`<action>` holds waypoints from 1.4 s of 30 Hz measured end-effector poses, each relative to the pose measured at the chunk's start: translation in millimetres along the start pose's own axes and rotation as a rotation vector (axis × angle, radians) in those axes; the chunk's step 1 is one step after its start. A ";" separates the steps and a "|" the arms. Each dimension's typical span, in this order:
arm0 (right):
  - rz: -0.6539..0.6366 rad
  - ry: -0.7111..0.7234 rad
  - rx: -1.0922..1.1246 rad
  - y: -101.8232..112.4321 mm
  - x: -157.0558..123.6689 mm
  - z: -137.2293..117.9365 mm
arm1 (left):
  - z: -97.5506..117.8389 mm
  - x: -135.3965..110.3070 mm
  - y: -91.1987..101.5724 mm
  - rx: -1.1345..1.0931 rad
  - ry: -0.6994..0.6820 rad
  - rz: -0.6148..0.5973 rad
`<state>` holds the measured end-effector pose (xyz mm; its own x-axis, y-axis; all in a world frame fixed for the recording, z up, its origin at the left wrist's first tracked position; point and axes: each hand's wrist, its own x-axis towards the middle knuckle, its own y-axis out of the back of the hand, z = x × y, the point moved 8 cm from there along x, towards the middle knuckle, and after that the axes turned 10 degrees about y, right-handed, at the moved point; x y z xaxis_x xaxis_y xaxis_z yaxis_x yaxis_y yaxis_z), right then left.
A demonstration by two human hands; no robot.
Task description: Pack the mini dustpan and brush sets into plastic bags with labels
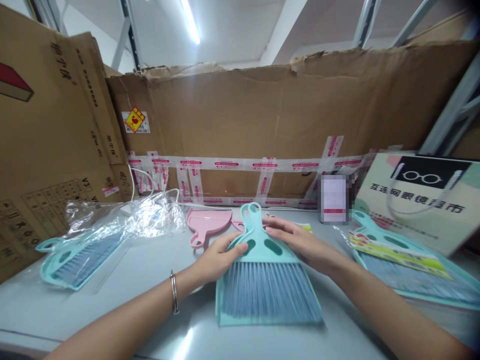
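Note:
A turquoise hand brush with blue-grey bristles lies nested in a turquoise dustpan, bristles toward me. Their looped handles overlap at the far end. My left hand grips the set at its left side, thumb on the brush head and the other fingers partly hidden. On the other side, my right hand has its fingers stretched out against the base of the handle. Behind the set, a small pink dustpan rests on the table, with a pink handle partly covered by my hands.
Another turquoise brush set in clear plastic lies left, near crumpled plastic wrap. A labelled packaged set lies right, before a printed paper bag. Cardboard boxes wall the back. A blurred upright object stands there.

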<state>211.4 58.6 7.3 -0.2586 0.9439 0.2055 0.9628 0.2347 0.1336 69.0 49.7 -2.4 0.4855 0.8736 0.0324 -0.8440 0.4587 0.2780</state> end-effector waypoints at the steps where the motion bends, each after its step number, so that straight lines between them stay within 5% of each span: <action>1: -0.108 -0.082 0.134 -9.5 -2.8 4.0 | 0.3 -1.0 -4.6 0.016 0.004 -0.042; 4: -0.222 -0.176 0.344 -25.6 -8.2 7.9 | 3.8 -3.4 -13.2 0.046 -0.021 -0.100; 10: -0.130 -0.097 0.379 -30.0 -2.3 6.9 | 2.0 -1.2 -11.5 0.119 -0.031 -0.066; 17: -0.085 -0.133 0.303 -24.2 -1.2 15.3 | 4.4 2.6 -0.5 0.386 -0.006 0.097; 21: -0.037 -0.153 0.269 -20.7 0.5 23.9 | 3.4 13.4 15.1 0.221 0.083 0.264; 26: -0.007 -0.169 0.268 -17.9 1.0 31.8 | -15.4 29.7 -0.1 -0.137 0.264 0.096; 32: 0.023 -0.192 0.261 -16.4 1.8 38.4 | -21.4 28.4 -1.2 -0.279 0.360 0.111; 40: 0.012 -0.167 0.231 -18.9 0.5 30.5 | -23.5 30.2 3.9 -0.251 0.331 0.093; 42: 0.007 -0.135 0.240 -19.1 1.3 26.5 | -18.0 26.1 1.4 -0.179 0.300 0.010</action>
<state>194.7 61.5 -20.6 -0.2542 0.9645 0.0720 0.9598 0.2608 -0.1039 76.3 76.1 -18.4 0.4108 0.8748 -0.2568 -0.8878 0.4479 0.1055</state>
